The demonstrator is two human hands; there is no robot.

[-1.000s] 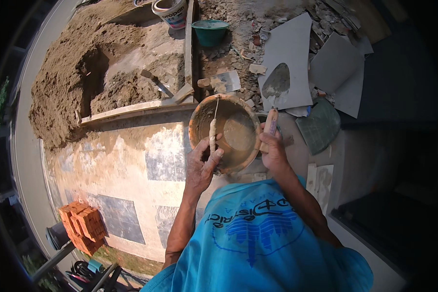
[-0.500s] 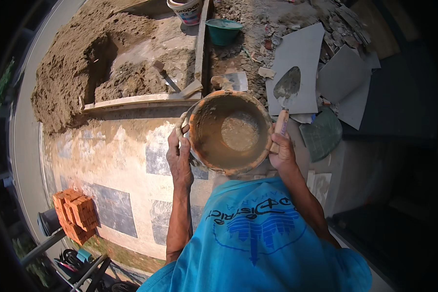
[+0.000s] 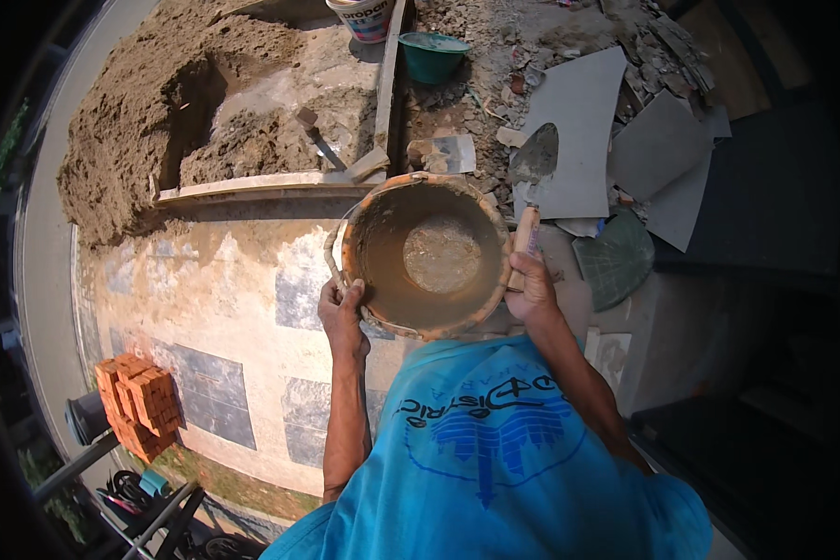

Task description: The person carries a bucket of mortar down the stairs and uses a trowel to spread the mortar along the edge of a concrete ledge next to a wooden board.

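Note:
A mud-caked orange bucket [image 3: 369, 247] is between my hands, tipped so that I look down into it. Its inner wall is wet and brown, and a pale, grainy round patch shows at the bottom. My left hand [image 3: 343, 313] grips the left rim, thumb on top, close to the bucket's dirty looped handle [image 3: 332, 254]. In my right hand [image 3: 533, 287] is the wooden handle of a trowel [image 3: 536, 155], its mortar-smeared blade pointing away from me. That same hand is against the bucket's right side; how its hidden fingers meet the bucket I cannot tell.
Sand [image 3: 112, 131] lies heaped at far left behind wooden boards [image 3: 261, 187], with a hammer-like tool [image 3: 319, 140] in it. A white pail [image 3: 364, 21] and green basin [image 3: 433, 61] stand beyond. Broken grey sheets [image 3: 569, 121] lie right; bricks [image 3: 140, 406] are stacked lower left.
The bucket has shifted a little to the left, along with my right hand and the trowel. My left hand has slid nearer to me along the rim, off the looped handle.

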